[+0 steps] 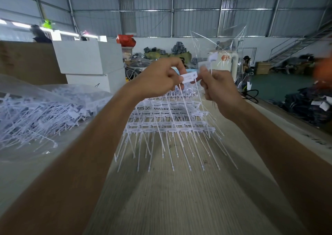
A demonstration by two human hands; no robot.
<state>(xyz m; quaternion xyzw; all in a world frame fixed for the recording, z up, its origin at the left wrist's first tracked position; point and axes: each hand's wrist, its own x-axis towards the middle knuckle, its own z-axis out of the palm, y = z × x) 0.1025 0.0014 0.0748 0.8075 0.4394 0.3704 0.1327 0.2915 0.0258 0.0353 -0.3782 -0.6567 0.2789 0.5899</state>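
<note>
Pinching one white seal tag [188, 77], left hand [158, 80] and right hand [220, 89] curl their fingers round it above stacked tag strips [167, 119]; a clear bag [45, 105] of loose tags lies at the counter [179, 198]'s left edge.

Left grip [161, 80] covers the near end of the flat white plastic label tag [188, 77]; the print on it is too small to read. Right grip [221, 89] is seen from the back, so the exact spot where it pinches the tag's thin tail is hidden. Clear plastic bag [224, 42]: lower part lost behind right grip. Orange blob [323, 69] at right edge is smeared and cut off, can't identify. Heap of white tags in clear film [36, 112] runs off left edge. Dark marks [316, 141] on wood-grain tabletop [179, 198] are blurred, unreadable. Both forearms cut by bottom edge.
</note>
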